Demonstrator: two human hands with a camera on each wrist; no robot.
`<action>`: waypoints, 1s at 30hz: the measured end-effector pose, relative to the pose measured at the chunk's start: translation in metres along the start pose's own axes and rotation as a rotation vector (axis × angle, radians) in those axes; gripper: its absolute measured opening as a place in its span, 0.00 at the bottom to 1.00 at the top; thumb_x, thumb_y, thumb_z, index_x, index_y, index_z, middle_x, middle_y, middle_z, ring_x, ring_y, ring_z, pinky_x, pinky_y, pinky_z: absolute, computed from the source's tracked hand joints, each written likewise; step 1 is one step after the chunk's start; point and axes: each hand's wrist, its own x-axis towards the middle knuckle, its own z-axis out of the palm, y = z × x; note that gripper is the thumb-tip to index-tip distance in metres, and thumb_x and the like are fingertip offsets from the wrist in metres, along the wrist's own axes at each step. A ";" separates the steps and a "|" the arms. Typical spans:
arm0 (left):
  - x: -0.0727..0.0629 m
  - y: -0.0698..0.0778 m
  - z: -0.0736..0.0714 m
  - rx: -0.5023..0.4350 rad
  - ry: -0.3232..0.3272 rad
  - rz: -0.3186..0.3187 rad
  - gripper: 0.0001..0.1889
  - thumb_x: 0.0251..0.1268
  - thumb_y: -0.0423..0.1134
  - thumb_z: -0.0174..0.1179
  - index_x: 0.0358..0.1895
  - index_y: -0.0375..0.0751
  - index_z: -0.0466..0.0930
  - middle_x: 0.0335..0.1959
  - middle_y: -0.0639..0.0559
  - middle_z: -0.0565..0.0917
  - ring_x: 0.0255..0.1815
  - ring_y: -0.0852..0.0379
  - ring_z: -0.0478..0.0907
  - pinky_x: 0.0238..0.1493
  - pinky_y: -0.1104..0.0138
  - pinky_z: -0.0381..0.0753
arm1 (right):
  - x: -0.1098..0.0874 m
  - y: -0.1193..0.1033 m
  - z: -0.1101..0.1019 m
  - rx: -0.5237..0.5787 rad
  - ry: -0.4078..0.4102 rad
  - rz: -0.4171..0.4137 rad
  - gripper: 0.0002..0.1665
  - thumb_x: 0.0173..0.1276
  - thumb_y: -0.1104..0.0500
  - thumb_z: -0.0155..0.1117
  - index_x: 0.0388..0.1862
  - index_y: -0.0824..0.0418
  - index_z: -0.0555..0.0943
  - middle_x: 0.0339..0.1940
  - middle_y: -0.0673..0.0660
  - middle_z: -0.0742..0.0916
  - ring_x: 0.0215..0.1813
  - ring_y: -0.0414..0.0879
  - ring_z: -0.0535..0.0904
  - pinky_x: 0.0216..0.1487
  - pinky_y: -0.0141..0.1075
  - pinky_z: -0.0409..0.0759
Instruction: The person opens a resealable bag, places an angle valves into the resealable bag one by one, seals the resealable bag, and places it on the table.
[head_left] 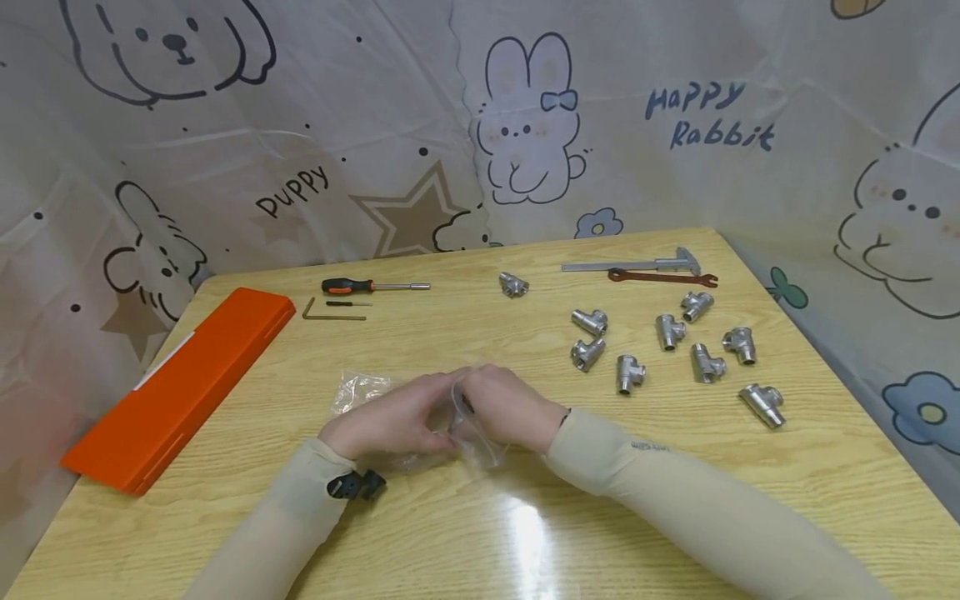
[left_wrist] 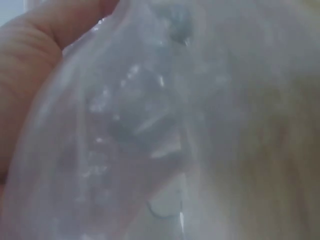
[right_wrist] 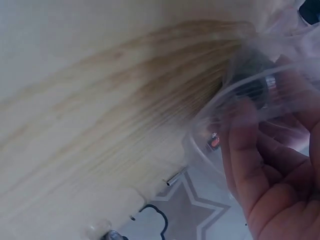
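At the middle of the table my left hand (head_left: pixel 401 417) holds a clear plastic bag (head_left: pixel 480 437) by its mouth. My right hand (head_left: pixel 506 404) meets it there, fingers at the bag's opening. Seen from the right wrist, the fingers of the right hand (right_wrist: pixel 270 165) pinch a metal pipe fitting (right_wrist: pixel 252 82), partly veiled by the bag's film. The left wrist view is filled by the bag (left_wrist: pixel 90 150), with blurred grey metal (left_wrist: pixel 172 22) showing through it and the left thumb side (left_wrist: pixel 30 65) against its edge.
Several metal pipe tees (head_left: pixel 628 373) lie on the right, one tee (head_left: pixel 513 285) farther back. A caliper (head_left: pixel 630 265) and red-brown wrench (head_left: pixel 663 278) lie at the back right. Back left are a screwdriver (head_left: pixel 375 286), a small driver (head_left: pixel 348 304), a hex key (head_left: pixel 333 317) and an orange case (head_left: pixel 202 375).
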 end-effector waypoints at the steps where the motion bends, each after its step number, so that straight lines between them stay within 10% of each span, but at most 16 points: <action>1: 0.000 0.000 0.000 -0.004 -0.005 0.006 0.48 0.48 0.38 0.78 0.74 0.57 0.61 0.67 0.66 0.71 0.68 0.65 0.66 0.72 0.65 0.59 | 0.001 0.001 0.001 0.017 -0.002 0.002 0.13 0.55 0.54 0.79 0.30 0.58 0.83 0.26 0.47 0.82 0.28 0.39 0.77 0.32 0.28 0.77; 16: -0.005 0.004 0.000 0.051 -0.029 -0.166 0.58 0.49 0.42 0.78 0.80 0.42 0.47 0.76 0.44 0.61 0.74 0.48 0.58 0.73 0.55 0.58 | -0.059 0.061 -0.076 -0.022 0.098 0.254 0.25 0.63 0.53 0.74 0.54 0.67 0.84 0.36 0.53 0.88 0.34 0.41 0.81 0.39 0.38 0.82; 30: -0.007 0.004 0.001 0.062 -0.021 -0.185 0.56 0.53 0.46 0.76 0.80 0.44 0.47 0.76 0.44 0.60 0.74 0.46 0.58 0.73 0.53 0.58 | -0.078 0.124 -0.074 -0.214 0.035 0.509 0.25 0.60 0.35 0.70 0.24 0.55 0.83 0.18 0.51 0.79 0.27 0.51 0.72 0.39 0.52 0.72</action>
